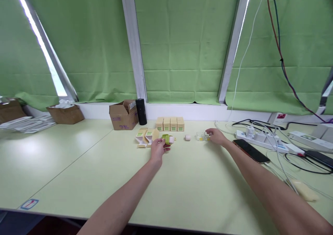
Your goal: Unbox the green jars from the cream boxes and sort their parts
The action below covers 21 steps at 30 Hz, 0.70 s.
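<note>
The fingers of my left hand (157, 150) are closed around a green-and-pink item (166, 139), while those of my right hand (216, 137) meet the right end of the clear containers (199, 137), though I cannot tell whether they grip. Between my hands, a small pale-pink piece (187, 137) lies on the counter (182, 186). Left of it are two open boxes (142, 137); farther back stand four closed boxes (170, 124).

open carton (122, 122) beside black cylinder (141, 112) | dark phone (251, 151) near white power strip (256, 143) | green blinds (184, 44) behind
</note>
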{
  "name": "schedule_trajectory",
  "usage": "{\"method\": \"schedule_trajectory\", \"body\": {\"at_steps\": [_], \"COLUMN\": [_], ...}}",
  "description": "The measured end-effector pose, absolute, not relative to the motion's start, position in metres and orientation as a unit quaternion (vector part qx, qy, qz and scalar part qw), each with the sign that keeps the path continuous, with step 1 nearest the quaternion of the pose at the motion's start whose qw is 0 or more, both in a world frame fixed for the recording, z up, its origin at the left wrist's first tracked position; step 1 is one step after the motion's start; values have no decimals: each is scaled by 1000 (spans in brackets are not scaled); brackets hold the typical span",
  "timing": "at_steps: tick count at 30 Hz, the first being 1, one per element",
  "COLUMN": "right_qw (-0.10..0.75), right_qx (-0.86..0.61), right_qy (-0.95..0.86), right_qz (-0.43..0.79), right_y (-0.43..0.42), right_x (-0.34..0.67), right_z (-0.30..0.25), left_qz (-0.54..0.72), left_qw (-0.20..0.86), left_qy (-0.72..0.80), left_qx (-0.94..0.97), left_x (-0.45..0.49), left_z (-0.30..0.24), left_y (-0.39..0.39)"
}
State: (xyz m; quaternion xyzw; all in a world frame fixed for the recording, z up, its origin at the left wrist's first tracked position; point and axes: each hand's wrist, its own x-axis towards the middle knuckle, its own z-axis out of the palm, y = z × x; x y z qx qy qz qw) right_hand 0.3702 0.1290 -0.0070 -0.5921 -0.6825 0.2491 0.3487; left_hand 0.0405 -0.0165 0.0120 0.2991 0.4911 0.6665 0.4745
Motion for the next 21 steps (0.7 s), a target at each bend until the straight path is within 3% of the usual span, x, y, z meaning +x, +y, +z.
{"method": "schedule_trajectory", "body": {"at_steps": [14,21], "right_qw": [281,327], "right_qx": [-603,-621], "right_qy": [-722,-706], "right_qz": [191,97], "right_y": [131,106], "right_x": [360,344], "right_z": [-11,8], "left_qz": [665,662], "left_qw": [477,491], "left_qy": [486,477], "left_qx": [308,305], "left_x": [41,43], "left_z": [9,10], "left_y": [-15,-16]}}
